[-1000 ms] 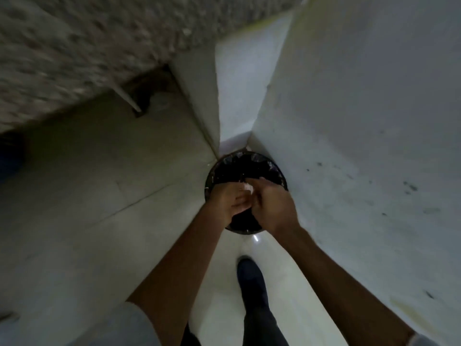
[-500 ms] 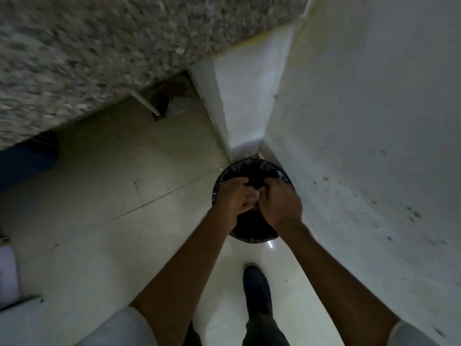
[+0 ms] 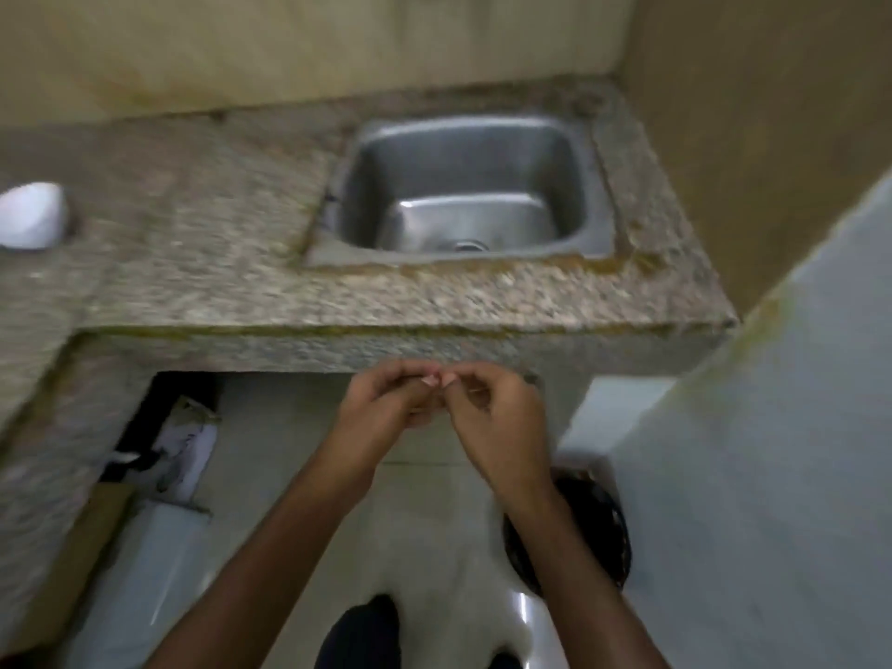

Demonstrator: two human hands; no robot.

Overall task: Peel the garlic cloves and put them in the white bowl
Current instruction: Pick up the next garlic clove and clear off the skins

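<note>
Because the skin needs both sets of nails, my left hand (image 3: 386, 410) and right hand (image 3: 494, 420) pinch what seems a garlic clove (image 3: 437, 381) in front of the sink (image 3: 463, 152); the white bowl (image 3: 31, 214) sits far left of it

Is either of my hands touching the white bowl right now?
Apart. Head view: the bowl sits far left on the counter; the left hand and right hand are together below its front edge, well clear.
</note>
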